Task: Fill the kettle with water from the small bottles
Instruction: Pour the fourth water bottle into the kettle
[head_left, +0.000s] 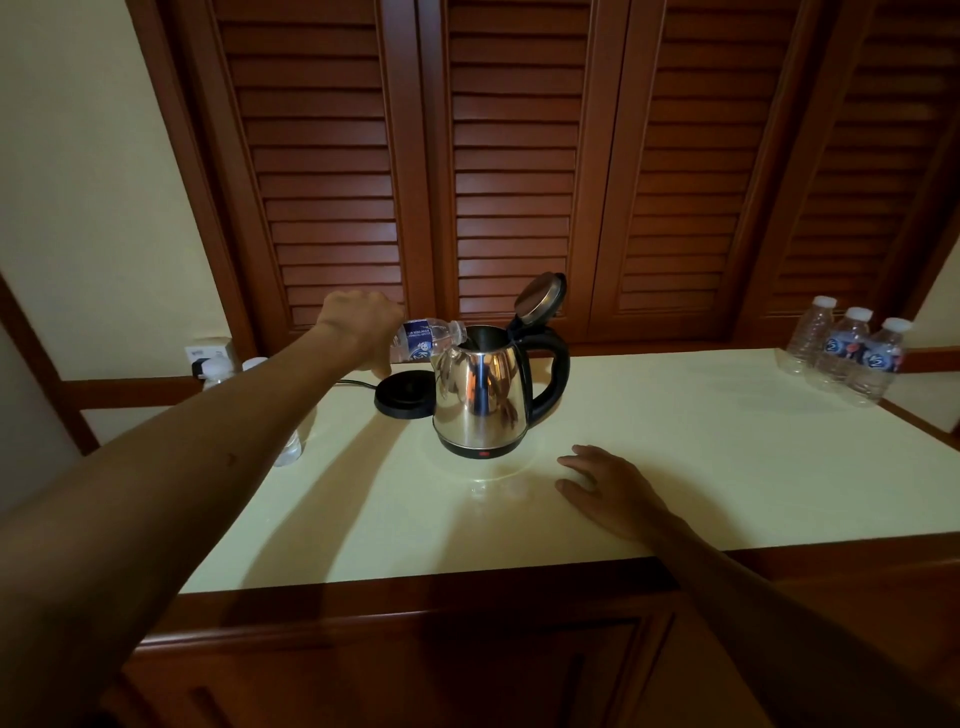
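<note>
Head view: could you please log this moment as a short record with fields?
kettle: steel kettle stands on the countertop, off its base, lid hinged open
left hand: left hand grips a small bottle tipped on its side, neck at the kettle's opening
right hand: right hand rests flat on the countertop
base: black base sits behind and left of the kettle
spare bottles: three capped bottles stand at the far right

A pale countertop (675, 447) sits on a dark wooden cabinet (415, 649). Behind it stand louvred wooden doors (519, 156). A wall socket (200, 356) shows at far left.
</note>
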